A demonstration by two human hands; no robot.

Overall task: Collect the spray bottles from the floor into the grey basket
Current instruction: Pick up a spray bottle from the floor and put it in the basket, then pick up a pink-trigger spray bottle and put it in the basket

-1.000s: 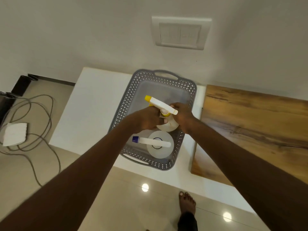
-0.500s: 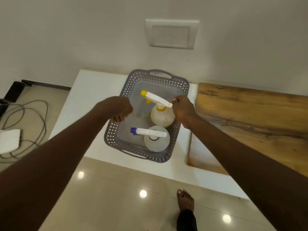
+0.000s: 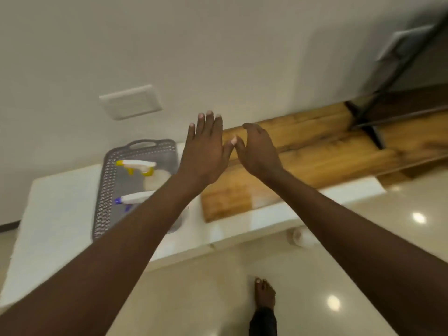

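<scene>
A: Fingers?
B: Left hand [image 3: 203, 156] flat, fingers [image 3: 206, 127] straight and together, holding nothing. Right hand [image 3: 258, 151] loose, fingers slack and slightly curled, also empty. Thumbs nearly touching. Both raised in front of the wall, above the wooden board [image 3: 303, 161].
A: Bottles?
B: Two in the grey basket [image 3: 106, 190], which sits on the white ledge [image 3: 55, 209]. Yellow-nozzle spray bottle [image 3: 135, 163] at the far end, blue-nozzle spray bottle [image 3: 132, 198] at the near end. Both spray heads lie crosswise to the basket's length, nozzles pointing left. Bodies look upright; frame is blurred.
A: Obstructions?
B: Left forearm crosses the basket's right side and covers most of the blue one's body. Basket's handle end is against the wall.
A: Around?
B: Switch plate [image 3: 131, 101] on the wall above. Board just right of the basket. Bare foot [image 3: 264, 293] on the glossy floor below. Whitish object [image 3: 299, 235] under the ledge edge, too blurred to identify.
</scene>
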